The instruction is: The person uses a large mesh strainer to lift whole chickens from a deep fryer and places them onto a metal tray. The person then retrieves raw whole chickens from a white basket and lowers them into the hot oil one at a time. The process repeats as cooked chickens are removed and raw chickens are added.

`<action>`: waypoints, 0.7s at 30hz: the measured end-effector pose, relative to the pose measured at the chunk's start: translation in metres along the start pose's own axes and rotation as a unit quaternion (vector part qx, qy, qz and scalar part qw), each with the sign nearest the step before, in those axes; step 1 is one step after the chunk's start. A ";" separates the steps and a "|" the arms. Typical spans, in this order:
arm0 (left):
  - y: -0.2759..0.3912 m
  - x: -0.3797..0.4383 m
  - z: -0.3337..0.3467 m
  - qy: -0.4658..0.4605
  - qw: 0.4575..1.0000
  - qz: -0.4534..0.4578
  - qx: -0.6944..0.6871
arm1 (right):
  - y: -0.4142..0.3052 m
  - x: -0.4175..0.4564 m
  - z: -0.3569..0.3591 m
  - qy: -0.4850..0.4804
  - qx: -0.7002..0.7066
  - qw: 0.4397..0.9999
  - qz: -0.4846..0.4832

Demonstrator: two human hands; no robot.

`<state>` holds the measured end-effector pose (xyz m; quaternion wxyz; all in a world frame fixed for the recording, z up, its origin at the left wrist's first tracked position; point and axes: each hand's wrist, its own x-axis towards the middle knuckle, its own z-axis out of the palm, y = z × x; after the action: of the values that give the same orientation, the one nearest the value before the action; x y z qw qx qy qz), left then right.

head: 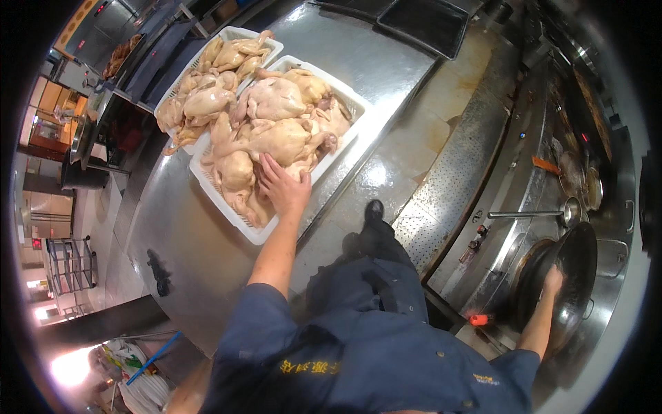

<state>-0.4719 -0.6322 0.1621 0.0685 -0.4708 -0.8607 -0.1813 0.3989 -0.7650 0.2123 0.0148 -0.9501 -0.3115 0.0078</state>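
Observation:
My left hand (pixel 283 187) rests on the plucked whole chickens in a white plastic basket (pixel 235 220), its thumb apart from the fingers. Under the fingertips lies the lower side of a pale yellow chicken (pixel 284 142), and another chicken (pixel 234 171) is just left of them. On the far right, my right hand (pixel 553 280) is closed at the near rim of a large dark wok (pixel 574 295). The wok stands tilted over a round burner opening (pixel 527 264). The fingertips of my right hand are hidden.
A second white basket (pixel 173 95) of chickens adjoins the first on the steel table (pixel 181 222). Dark trays (pixel 424 23) lie at the table's far end. A long-handled ladle (pixel 527 213) lies across the stove. A perforated metal strip (pixel 439 202) runs along the stove's base.

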 end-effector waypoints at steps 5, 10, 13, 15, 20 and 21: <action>-0.004 0.001 0.007 0.004 1.000 -0.003 0.015 | -0.008 -0.009 -0.005 -0.034 0.026 0.999 0.010; -0.006 0.001 0.007 0.009 0.999 0.015 -0.036 | -0.007 -0.010 -0.008 0.008 0.006 1.000 0.003; -0.009 0.000 0.017 0.017 0.998 0.054 -0.026 | -0.011 -0.016 -0.010 0.011 -0.005 1.000 0.010; -0.013 0.001 0.018 -0.007 0.992 0.124 0.001 | -0.013 -0.015 -0.011 0.002 -0.020 1.000 0.012; -0.003 -0.001 0.003 -0.115 0.974 0.187 0.053 | 0.004 0.007 -0.008 -0.013 -0.068 0.997 -0.026; -0.003 0.003 0.002 -0.148 0.971 0.180 0.062 | 0.017 0.012 -0.006 -0.002 -0.082 0.997 -0.001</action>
<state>-0.4764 -0.6305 0.1602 0.0014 -0.6345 -0.7719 -0.0406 0.4186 -0.7716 0.2179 -0.0641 -0.9479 -0.3117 -0.0161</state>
